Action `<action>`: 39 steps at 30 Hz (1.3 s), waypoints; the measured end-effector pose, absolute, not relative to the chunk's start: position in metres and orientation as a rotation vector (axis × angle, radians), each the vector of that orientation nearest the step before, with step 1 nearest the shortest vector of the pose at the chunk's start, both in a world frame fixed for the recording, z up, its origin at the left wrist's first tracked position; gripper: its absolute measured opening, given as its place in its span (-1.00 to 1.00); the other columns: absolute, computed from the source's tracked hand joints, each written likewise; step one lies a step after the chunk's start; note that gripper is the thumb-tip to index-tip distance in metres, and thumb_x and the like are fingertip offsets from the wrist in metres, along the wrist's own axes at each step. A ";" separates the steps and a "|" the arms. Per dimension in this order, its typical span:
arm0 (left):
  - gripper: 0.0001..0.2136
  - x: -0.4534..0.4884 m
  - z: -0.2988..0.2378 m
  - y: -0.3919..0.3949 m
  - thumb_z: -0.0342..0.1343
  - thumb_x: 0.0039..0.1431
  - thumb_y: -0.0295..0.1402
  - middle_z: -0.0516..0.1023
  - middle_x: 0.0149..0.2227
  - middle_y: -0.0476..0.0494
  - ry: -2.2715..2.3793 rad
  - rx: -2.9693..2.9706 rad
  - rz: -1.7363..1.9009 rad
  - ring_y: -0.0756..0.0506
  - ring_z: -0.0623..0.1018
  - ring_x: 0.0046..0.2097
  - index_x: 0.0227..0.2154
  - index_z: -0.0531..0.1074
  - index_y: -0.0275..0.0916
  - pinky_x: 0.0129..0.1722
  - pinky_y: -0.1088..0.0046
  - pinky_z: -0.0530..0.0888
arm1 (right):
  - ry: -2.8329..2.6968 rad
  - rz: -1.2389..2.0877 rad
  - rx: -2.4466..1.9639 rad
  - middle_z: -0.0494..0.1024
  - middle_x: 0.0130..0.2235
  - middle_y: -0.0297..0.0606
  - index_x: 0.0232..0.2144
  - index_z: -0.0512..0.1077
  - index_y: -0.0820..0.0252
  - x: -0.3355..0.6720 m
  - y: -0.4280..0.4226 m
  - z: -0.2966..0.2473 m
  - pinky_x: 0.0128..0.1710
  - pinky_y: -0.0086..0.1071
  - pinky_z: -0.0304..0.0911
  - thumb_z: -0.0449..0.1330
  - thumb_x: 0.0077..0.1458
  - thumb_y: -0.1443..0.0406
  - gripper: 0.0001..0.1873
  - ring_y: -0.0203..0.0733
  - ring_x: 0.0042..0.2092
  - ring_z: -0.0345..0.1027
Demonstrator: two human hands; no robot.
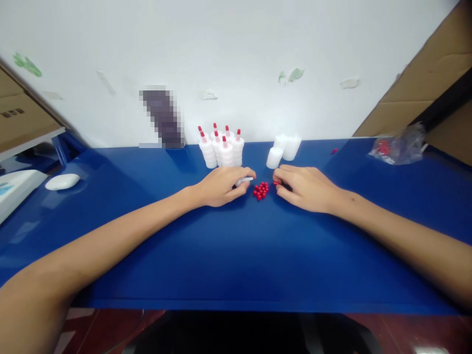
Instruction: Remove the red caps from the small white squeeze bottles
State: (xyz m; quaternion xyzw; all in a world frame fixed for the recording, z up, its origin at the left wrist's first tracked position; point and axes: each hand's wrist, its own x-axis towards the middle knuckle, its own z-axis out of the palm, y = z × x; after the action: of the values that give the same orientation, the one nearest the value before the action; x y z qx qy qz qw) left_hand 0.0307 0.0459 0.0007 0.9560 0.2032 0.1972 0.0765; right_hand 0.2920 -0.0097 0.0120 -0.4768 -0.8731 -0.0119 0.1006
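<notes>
My left hand (224,186) is closed around a white nozzle (244,181), whose slim tip points right. Between the thumb and fingers of my right hand (304,187) a small red cap (276,183) is pinched. A pile of loose red caps (260,191) lies on the blue table between the two hands. Just behind my left hand several white squeeze bottles (226,156) stand upright, each topped by a red-tipped nozzle. Beyond my right hand are a few white bottles without nozzles (275,157); they also stand upright.
A clear plastic bag with red pieces (384,146) lies at the back right. One stray red cap (334,151) is nearer the middle. At left are a white mouse (62,182) and a white device (22,189). Cardboard (416,83) leans at right, and a white wall (250,59) bounds the back.
</notes>
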 end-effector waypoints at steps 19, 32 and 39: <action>-0.72 0.032 0.000 0.046 -0.12 0.40 -0.30 0.62 -0.16 -0.12 0.593 2.854 0.590 -0.06 0.55 -0.24 -0.02 0.44 -0.24 -0.24 0.42 0.42 | -2.508 0.035 -1.302 0.65 -0.10 -0.22 -0.09 0.52 0.10 0.294 -0.010 0.006 -0.19 -0.25 0.32 -0.12 0.45 0.14 -0.58 -0.06 -0.11 0.55; -0.71 0.032 -0.001 0.047 -0.13 0.40 -0.28 0.61 -0.17 -0.15 0.584 2.845 0.583 -0.07 0.54 -0.27 -0.03 0.43 -0.25 -0.24 0.39 0.42 | -2.283 -0.147 -1.222 0.62 -0.31 -0.18 -0.13 0.61 0.15 0.294 -0.007 -0.003 -0.19 -0.18 0.28 0.08 0.34 0.16 -0.67 -0.07 -0.26 0.49; -0.71 0.031 0.000 0.047 -0.13 0.39 -0.28 0.61 -0.19 -0.16 0.582 2.848 0.600 -0.07 0.54 -0.28 -0.05 0.44 -0.26 -0.25 0.40 0.42 | -2.108 -0.066 -1.305 0.66 -0.35 -0.23 -0.15 0.63 0.15 0.290 -0.011 0.001 -0.31 -0.23 0.34 0.11 0.26 0.22 -0.69 -0.14 -0.42 0.47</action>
State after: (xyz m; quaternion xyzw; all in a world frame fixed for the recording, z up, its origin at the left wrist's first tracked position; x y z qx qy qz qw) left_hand 0.0313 0.0465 0.0002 0.9559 0.1953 0.2013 0.0867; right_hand 0.2905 -0.0115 0.0015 -0.4977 -0.8039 -0.0251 0.3247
